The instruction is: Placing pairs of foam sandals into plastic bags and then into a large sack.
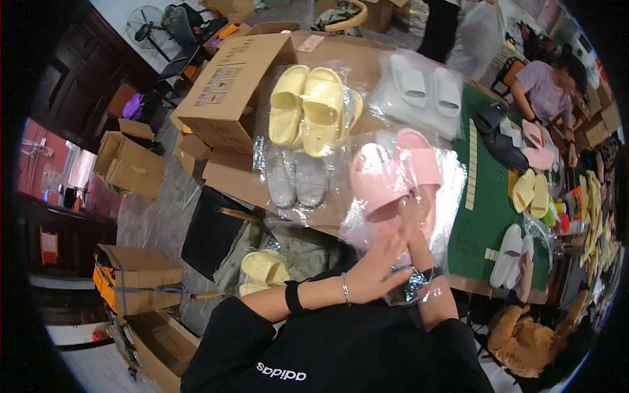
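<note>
1. Crowded workroom all around: cardboard boxes [131,164] down the left of the frame, a fan [145,27] at upper left, a co-worker in lilac [544,92] at upper right.
2. Across the centre, a brown-topped counter [367,56], with a green mat [478,223] over its right part.
3. Just right of centre, pink slippers [377,173] on the counter, under or inside a clear bag [452,177]; cannot tell which.
4. Seemingly done, judging by the glossy film: yellow slippers [321,118] at upper centre, grey slippers [310,180] just below, white slippers [409,85] toward upper right.
5. Apparently under way: the pink pair, with film loose and wrinkled around it.
6. Seemingly left: loose yellow sandals [538,196] and loose white sandals [506,255] on the green mat, at right.
7. Left forearm [321,295] angled in from lower left; left hand [377,265] aimed toward upper right, fingers straight and close together, thumb held apart, apparently gripping nothing.
8. Right forearm [440,304] steep from the lower edge, film over the wrist; right hand [413,219] up against the pink pair, fingers blurred; cannot tell whether pinching or flat.
</note>
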Action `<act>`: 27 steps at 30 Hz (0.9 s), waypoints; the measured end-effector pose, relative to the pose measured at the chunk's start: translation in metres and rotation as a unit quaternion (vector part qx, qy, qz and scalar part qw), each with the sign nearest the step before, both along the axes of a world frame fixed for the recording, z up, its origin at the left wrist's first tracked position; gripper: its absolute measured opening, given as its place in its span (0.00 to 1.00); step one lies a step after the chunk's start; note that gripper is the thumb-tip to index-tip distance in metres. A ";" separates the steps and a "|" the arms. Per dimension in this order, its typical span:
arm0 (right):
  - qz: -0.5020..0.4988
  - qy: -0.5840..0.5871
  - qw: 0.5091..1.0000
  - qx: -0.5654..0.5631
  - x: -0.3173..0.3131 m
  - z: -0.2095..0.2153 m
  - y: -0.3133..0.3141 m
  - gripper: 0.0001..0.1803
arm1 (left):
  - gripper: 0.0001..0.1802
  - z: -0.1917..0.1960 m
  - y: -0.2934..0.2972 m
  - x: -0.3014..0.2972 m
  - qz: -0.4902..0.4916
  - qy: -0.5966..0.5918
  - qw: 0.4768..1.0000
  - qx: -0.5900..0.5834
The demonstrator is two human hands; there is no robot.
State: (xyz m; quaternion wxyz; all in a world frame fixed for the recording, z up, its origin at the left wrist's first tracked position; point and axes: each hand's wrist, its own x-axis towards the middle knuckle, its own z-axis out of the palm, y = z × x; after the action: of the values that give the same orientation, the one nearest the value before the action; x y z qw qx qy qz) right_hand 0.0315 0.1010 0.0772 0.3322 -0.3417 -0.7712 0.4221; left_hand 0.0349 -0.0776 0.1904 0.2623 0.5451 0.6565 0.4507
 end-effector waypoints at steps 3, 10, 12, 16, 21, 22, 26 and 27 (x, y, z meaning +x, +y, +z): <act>0.067 0.058 0.996 -0.024 -0.042 0.071 -0.057 0.08 | 0.38 0.018 -0.013 -0.027 0.163 -0.009 0.987 0.009; 0.449 -0.070 0.891 0.010 -0.060 -0.005 -0.117 0.25 | 0.40 -0.038 -0.027 -0.130 0.309 0.212 0.927 -0.017; 0.606 -0.129 0.782 0.071 -0.046 -0.032 -0.120 0.27 | 0.45 -0.089 -0.042 -0.154 0.426 0.222 0.865 -0.143; 0.546 -0.265 0.793 -0.047 0.016 0.004 -0.059 0.22 | 0.56 -0.155 -0.050 -0.171 0.474 0.207 0.798 -0.308; 0.188 -0.254 0.947 -0.055 0.088 -0.017 0.037 0.18 | 0.56 -0.174 -0.034 -0.169 0.503 0.105 0.793 -0.328; 0.146 -0.290 0.944 -0.064 0.102 -0.013 0.043 0.18 | 0.55 -0.177 -0.034 -0.170 0.500 0.124 0.794 -0.323; 0.063 -0.341 0.931 -0.118 0.149 -0.029 0.041 0.19 | 0.54 -0.188 -0.035 -0.174 0.466 0.189 0.816 -0.286; 0.059 -0.342 0.930 -0.121 0.161 -0.037 0.038 0.19 | 0.54 -0.190 -0.034 -0.174 0.448 0.212 0.833 -0.245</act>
State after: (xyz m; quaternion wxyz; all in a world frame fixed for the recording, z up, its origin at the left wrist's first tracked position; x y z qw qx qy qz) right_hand 0.1923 0.1387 0.0400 -0.0211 -0.4572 -0.7996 0.3888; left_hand -0.1389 -0.1119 0.0004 0.0111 0.1914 0.9572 0.2169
